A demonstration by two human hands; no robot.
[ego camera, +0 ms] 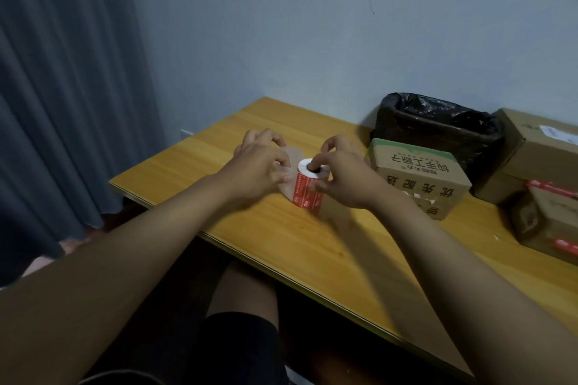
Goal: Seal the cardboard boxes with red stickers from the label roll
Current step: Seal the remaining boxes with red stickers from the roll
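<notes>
A label roll (308,194) of red stickers with a white top stands upright on the wooden table (328,247). My right hand (341,175) grips it, with the index finger in the core hole and the thumb on its side. My left hand (262,166) pinches the loose pale backing strip (294,151) that curls off the roll's left side. A printed cardboard box (419,178) lies just right of my right hand. Further right, a box with red stickers on it (547,219) sits at the frame edge.
A bin lined with a black bag (438,125) stands against the wall behind the printed box. A larger plain carton (538,150) sits at the far right. A grey curtain (62,87) hangs to the left. My legs are under the table's near edge.
</notes>
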